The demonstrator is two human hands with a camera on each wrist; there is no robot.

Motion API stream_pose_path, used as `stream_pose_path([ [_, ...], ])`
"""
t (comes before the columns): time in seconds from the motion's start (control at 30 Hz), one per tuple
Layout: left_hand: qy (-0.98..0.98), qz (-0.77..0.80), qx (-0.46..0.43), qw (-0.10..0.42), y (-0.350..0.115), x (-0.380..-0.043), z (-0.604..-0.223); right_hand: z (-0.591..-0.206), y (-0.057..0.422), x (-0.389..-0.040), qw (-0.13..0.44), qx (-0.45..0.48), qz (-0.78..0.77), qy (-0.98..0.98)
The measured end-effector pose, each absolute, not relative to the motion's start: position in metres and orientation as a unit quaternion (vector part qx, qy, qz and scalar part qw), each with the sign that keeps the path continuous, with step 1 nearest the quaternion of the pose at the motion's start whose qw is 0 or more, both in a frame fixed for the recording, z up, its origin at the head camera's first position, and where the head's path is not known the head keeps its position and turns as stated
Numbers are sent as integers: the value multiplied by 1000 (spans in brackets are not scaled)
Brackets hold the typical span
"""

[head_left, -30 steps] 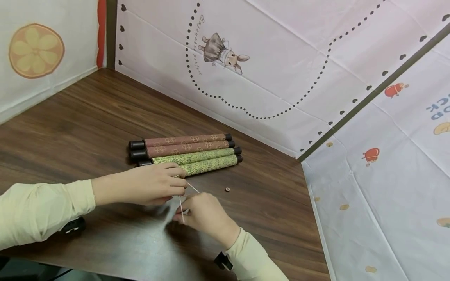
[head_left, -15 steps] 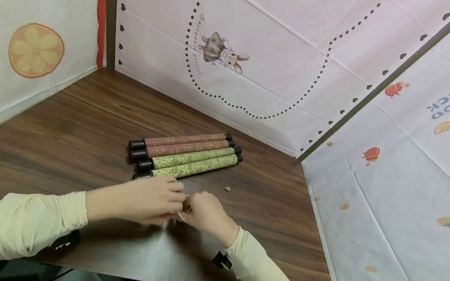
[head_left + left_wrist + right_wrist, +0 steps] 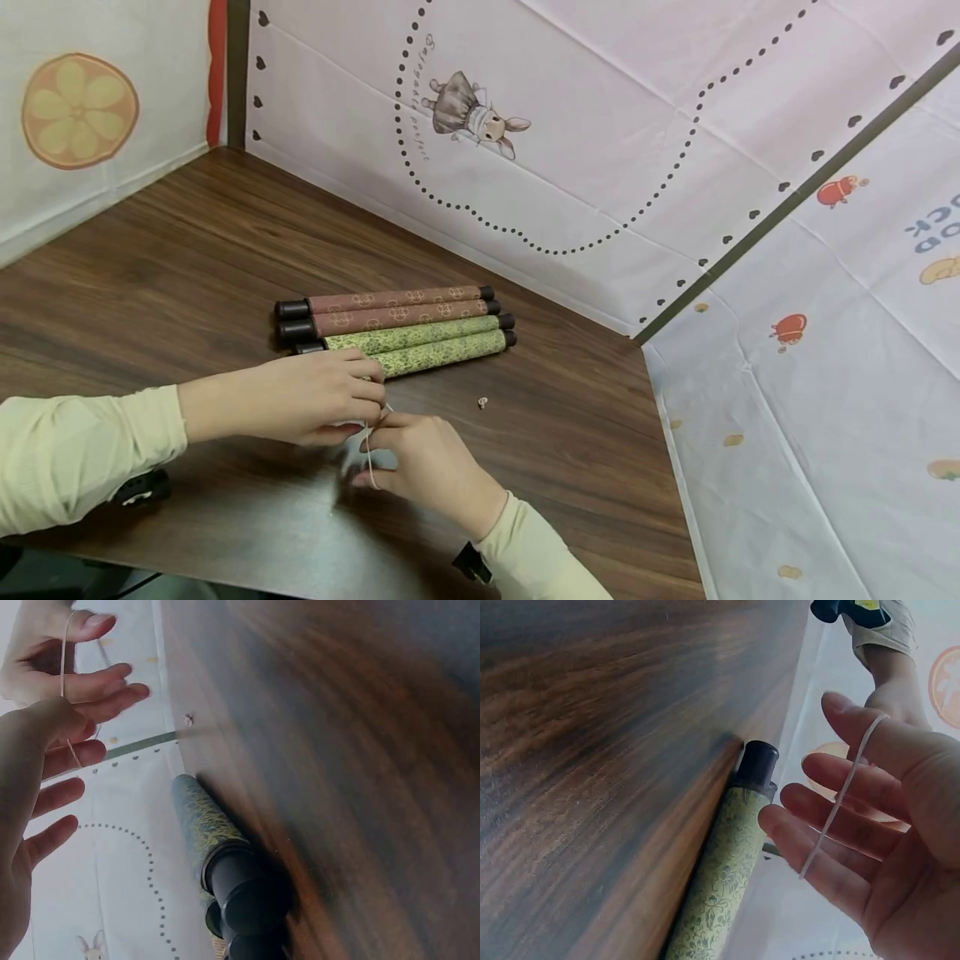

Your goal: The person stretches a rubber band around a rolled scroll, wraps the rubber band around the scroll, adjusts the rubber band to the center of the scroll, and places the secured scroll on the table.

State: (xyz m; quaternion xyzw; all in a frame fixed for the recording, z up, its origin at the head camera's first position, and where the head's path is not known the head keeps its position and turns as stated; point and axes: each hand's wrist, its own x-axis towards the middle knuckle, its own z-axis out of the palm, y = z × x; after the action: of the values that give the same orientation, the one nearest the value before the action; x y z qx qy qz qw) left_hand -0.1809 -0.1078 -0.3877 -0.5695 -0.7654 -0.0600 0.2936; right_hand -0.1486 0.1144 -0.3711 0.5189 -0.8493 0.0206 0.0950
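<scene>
A thin white string loop point(image 3: 368, 450) is stretched between the two hands. My left hand point(image 3: 322, 400) holds it near thumb and forefinger, with the other fingers held out, as the left wrist view shows. On my right hand point(image 3: 427, 458) the string runs round the thumb and across to the fingers, which are spread and nearly straight point(image 3: 817, 855). Just beyond the left hand, two green patterned scrolls point(image 3: 450, 354) lie alongside two maroon ones point(image 3: 397, 315), all with black end knobs. The left hand overlaps the nearest green scroll's near end in the head view.
A small pale pinkish bit point(image 3: 482, 403) lies on the dark wood table point(image 3: 570, 433), right of the hands. Printed cloth walls point(image 3: 600, 167) border the table at the back and both sides. Black wrist devices point(image 3: 142, 487) sit at both wrists.
The left hand dipped toward the near edge and rose back toward the scrolls. My right hand has shifted slightly left, its thumb and fingers now spread wider with the string across them.
</scene>
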Motion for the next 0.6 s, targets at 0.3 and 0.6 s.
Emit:
stream_pose_path([
  [0.3,-758,-82,-575,295,-108,-178,-382,-372,120,-152,99,508,8,-855],
  [0.6,-795,-105,-536,264,-116,-189,-384,-376,131,-157,81,480,1,-873],
])
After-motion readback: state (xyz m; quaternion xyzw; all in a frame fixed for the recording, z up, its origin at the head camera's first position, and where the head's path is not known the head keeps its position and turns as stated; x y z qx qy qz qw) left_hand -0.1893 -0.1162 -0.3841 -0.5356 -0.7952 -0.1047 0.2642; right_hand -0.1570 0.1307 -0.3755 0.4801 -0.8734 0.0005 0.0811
